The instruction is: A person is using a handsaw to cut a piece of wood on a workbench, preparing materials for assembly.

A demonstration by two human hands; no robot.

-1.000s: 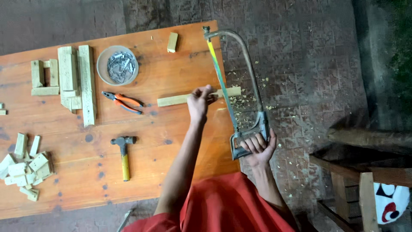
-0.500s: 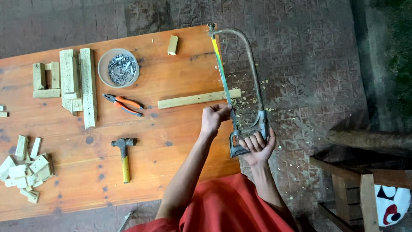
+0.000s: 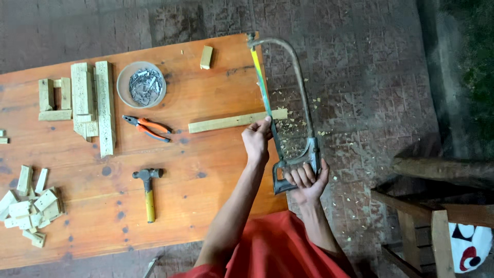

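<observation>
**Hacksaw positioned at the strip's overhanging end**

The right hand [image 3: 304, 177] is wrapping closed around the hacksaw [image 3: 288, 103] handle. The left hand [image 3: 257, 141] is pinching the blade beside the wooden strip [image 3: 231, 122], apparently steadying it. The strip is projecting past the orange worktop [image 3: 206, 195] edge, above a sawdust-littered brick floor [image 3: 360, 77].

Hacksaw [image 3: 288, 103] across wooden strip [image 3: 231, 122] at table edge.

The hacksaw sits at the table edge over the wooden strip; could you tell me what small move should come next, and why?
Probably draw the hacksaw back for a stroke: the right hand grips its handle, the blade crosses the wooden strip, and the left hand rests beside the blade.
</observation>
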